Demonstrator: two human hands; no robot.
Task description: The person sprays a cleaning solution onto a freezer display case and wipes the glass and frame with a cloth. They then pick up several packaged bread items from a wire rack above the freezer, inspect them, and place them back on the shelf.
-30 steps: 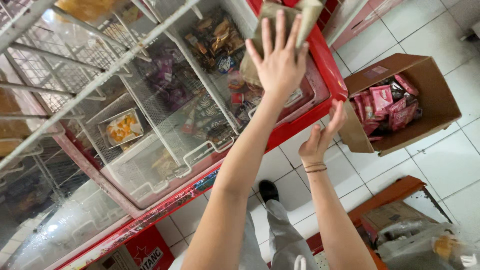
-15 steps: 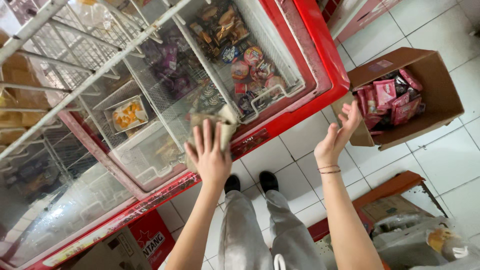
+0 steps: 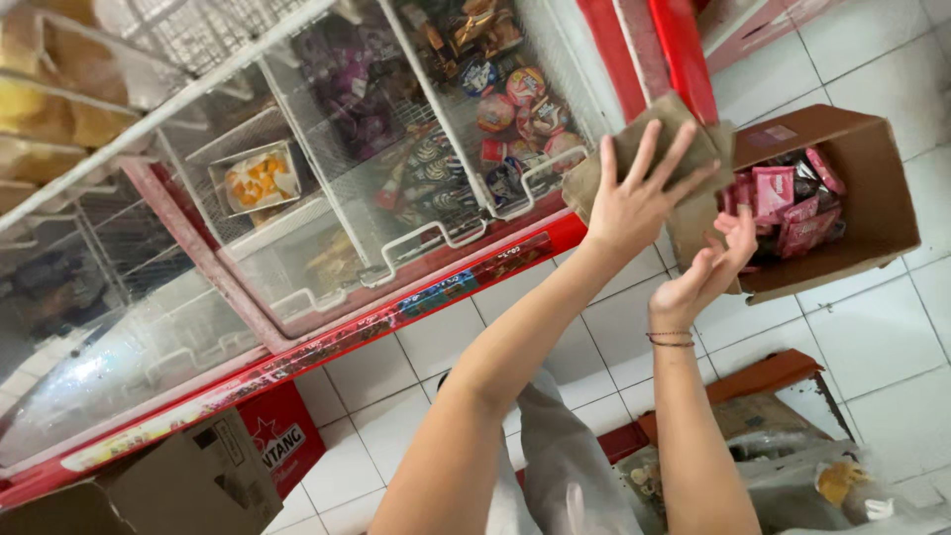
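Holding a brown cloth (image 3: 684, 159) in both hands' pinching grip, beside cardboard box (image 3: 872, 188) of pink packets (image 3: 783, 198).

White tiled floor (image 3: 872, 347): open cardboard box (image 3: 872, 188), red chest freezer (image 3: 416, 287) standing directly on it.

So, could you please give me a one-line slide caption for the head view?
Both hands, left hand and right hand, hold a brownish cloth between a red chest freezer and an open cardboard box of pink packets.
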